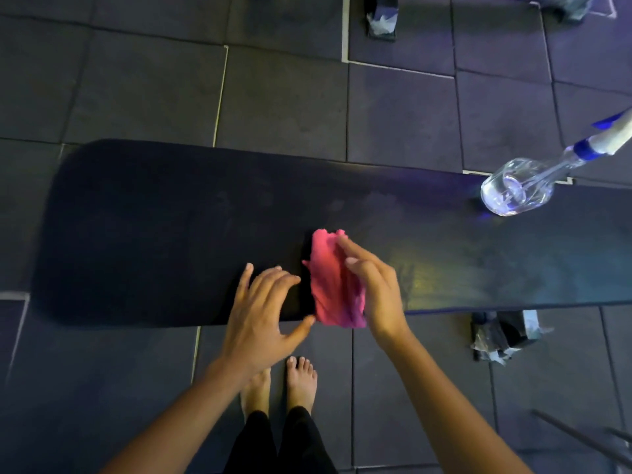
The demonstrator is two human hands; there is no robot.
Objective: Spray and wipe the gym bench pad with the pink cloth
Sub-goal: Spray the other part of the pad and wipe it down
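Observation:
The long black gym bench pad (171, 234) runs left to right across the view. A folded pink cloth (328, 285) lies on its near edge, partly overhanging. My right hand (376, 289) rests on the cloth's right side, fingers stretched along it. My left hand (263, 309) hovers just left of the cloth with spread fingers, its thumb at the cloth's lower left corner. A clear spray bottle (519, 186) with a blue and white head stands on the pad at the far right.
Dark rubber floor tiles (280, 97) surround the bench. A bench foot wrapped in plastic (502, 333) sits below the pad at right, another (381, 18) at the top. My bare feet (301, 381) stand close to the near edge. Metal bars (588, 439) cross the lower right corner.

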